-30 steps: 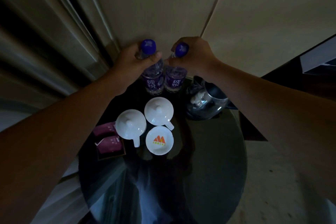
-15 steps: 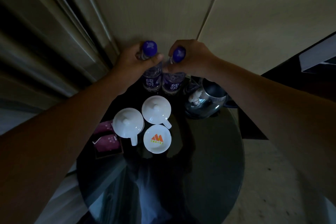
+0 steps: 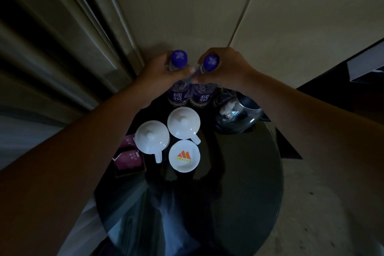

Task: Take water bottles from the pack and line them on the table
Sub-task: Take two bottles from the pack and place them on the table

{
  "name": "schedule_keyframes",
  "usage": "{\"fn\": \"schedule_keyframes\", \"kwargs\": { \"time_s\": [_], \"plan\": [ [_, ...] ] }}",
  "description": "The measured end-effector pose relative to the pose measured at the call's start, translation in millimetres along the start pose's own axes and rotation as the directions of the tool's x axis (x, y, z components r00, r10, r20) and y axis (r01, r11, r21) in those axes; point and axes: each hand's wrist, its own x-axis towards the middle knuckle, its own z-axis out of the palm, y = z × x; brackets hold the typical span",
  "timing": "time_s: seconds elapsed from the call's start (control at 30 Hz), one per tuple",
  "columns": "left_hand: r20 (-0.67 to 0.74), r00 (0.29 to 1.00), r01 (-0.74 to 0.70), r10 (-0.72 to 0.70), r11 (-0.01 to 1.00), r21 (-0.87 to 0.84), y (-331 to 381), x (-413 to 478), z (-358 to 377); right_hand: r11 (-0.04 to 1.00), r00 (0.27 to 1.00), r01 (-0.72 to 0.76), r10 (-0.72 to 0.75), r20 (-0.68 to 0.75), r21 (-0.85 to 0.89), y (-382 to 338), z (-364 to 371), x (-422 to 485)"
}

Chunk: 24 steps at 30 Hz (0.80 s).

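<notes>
Two clear water bottles with purple caps and purple labels stand side by side at the far edge of a round dark glass table [image 3: 249, 183]. My left hand [image 3: 160, 75] is wrapped round the neck of the left bottle [image 3: 178, 94]. My right hand [image 3: 224, 70] grips the neck of the right bottle [image 3: 202, 95]. The two bottles touch or nearly touch at their bodies. Both stand upright with their bases on the table. No pack is in view.
Two white lidded cups [image 3: 152, 137] [image 3: 184, 123] and a white saucer with an orange logo [image 3: 184, 156] sit just in front of the bottles. Purple tea sachets [image 3: 128, 159] lie at the left. A metal kettle [image 3: 239, 116] stands right of the bottles. Wall and curtain rise close behind.
Both hands stay on the bottle necks. The bottles have shifted slightly, and their caps now stand a little further apart.
</notes>
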Motion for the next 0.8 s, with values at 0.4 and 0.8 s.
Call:
{"fn": "schedule_keyframes", "kwargs": {
  "time_s": [0.4,0.8],
  "plan": [
    [-0.036,0.999,0.028,-0.027,0.999,0.025,6,-6,1,0.991,0.995,-0.085,0.09,-0.036,0.107,1,7,-1],
    [0.047,0.999,0.012,-0.014,0.999,0.037,12,-4,4,0.973,0.986,-0.155,0.164,-0.036,0.171,-4,7,-4]
  ]
}}
